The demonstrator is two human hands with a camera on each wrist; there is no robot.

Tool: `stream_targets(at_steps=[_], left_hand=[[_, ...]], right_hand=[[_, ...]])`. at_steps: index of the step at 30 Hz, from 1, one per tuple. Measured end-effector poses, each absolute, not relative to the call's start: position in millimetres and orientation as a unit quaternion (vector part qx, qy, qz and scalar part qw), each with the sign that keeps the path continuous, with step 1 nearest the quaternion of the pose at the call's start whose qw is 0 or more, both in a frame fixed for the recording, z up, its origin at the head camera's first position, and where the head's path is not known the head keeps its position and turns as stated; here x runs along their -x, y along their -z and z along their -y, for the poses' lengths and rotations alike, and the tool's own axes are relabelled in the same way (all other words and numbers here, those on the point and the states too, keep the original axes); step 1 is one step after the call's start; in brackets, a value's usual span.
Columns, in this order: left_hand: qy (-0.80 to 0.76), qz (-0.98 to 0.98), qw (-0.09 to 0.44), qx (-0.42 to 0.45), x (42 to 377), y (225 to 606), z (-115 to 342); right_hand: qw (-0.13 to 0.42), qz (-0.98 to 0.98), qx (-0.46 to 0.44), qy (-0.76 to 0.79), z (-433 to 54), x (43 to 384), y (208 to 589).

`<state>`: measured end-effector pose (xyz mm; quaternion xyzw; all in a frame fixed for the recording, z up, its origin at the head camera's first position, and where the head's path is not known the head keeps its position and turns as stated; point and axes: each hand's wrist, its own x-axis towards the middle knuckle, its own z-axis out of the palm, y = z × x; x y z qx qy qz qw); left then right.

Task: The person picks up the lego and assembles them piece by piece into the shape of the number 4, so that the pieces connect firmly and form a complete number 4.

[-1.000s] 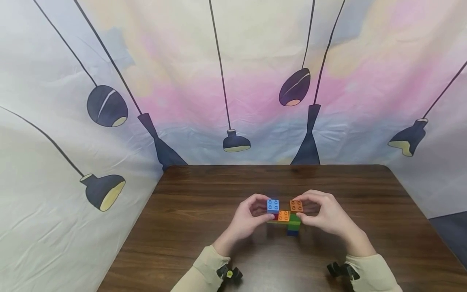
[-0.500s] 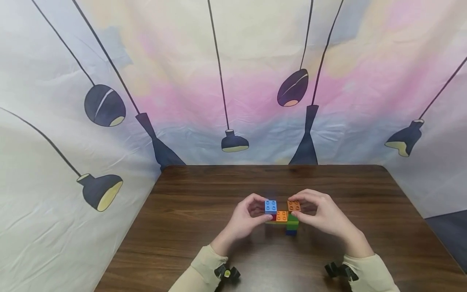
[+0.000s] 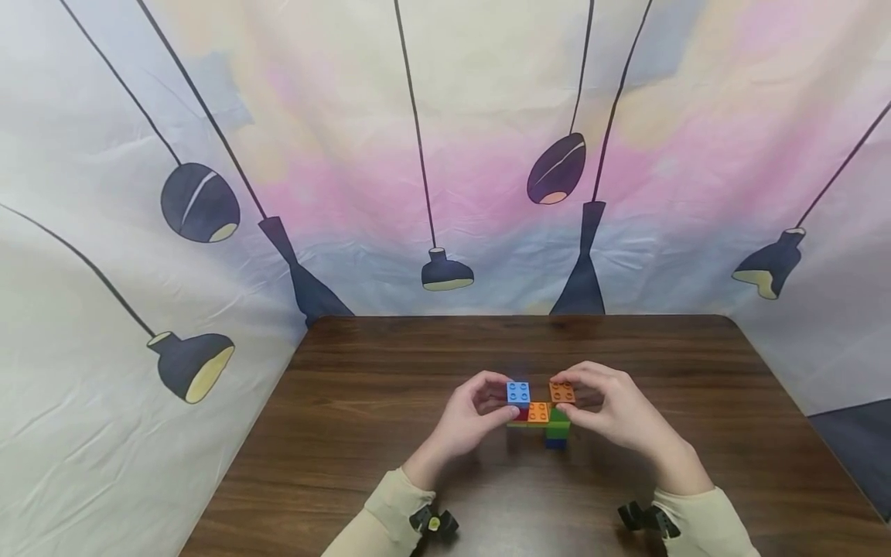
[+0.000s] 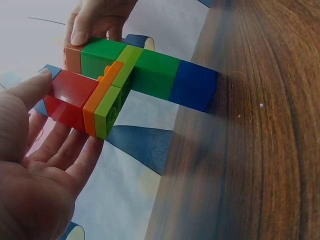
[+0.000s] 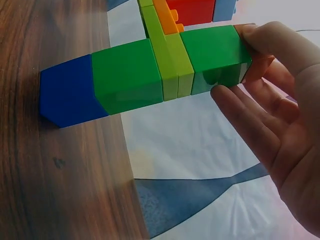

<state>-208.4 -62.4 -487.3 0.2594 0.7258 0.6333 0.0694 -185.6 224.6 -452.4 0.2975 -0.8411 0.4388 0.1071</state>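
A structure of toy building bricks stands on the table, its dark blue brick (image 5: 70,90) at the bottom. Above that come a green brick (image 5: 127,75), a lime plate (image 5: 172,65), an upper green brick (image 5: 215,55) and a brown brick (image 3: 562,392). The lime plate reaches leftward, bearing an orange plate (image 3: 539,412), a red brick (image 4: 72,97) and a light blue brick (image 3: 518,393) on top. My left hand (image 3: 464,418) holds the light blue and red bricks between thumb and fingers. My right hand (image 3: 623,406) pinches the brown brick, with fingertips near the upper green one.
The dark wood-grain table (image 3: 418,356) extends around the structure. Behind it hangs a cloth (image 3: 348,155) printed with pendant lamps. A small dark device (image 3: 435,522) sits at the left wrist and another dark device (image 3: 649,518) at the right.
Both hands keep their hold on the bricks, which stay in place on the table. The head view has shifted slightly.
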Motion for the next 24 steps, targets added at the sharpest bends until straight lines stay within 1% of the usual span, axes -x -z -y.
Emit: stream_targets(at_steps=[3,6,8,13,16,20,24], left_hand=[[-0.636,-0.723,0.070,-0.262,208.8,487.7,63.0],[-0.641,-0.718,0.073,-0.263,209.8,488.9,64.3],[-0.645,-0.714,0.077,-0.262,210.6,490.0,65.0],[-0.651,-0.706,0.088,-0.266,213.0,492.4,65.3],[-0.655,-0.701,0.088,-0.268,214.5,494.0,64.4],[-0.661,-0.701,0.078,-0.255,215.7,496.5,62.9],[-0.667,-0.709,0.070,-0.219,216.1,499.0,61.9]], right_hand=[[0.111,0.840,-0.302,-0.438,-225.0,186.7,453.2],[0.089,0.842,-0.299,-0.439,-227.2,189.1,456.0],[0.051,0.851,-0.289,-0.436,-230.2,191.3,459.8],[-0.078,0.864,-0.256,-0.426,-235.4,199.7,478.2],[-0.122,0.867,-0.247,-0.415,-234.3,204.3,489.9],[-0.130,0.872,-0.237,-0.409,-231.7,207.3,499.2],[-0.131,0.868,-0.209,-0.431,-229.6,208.4,503.5]])
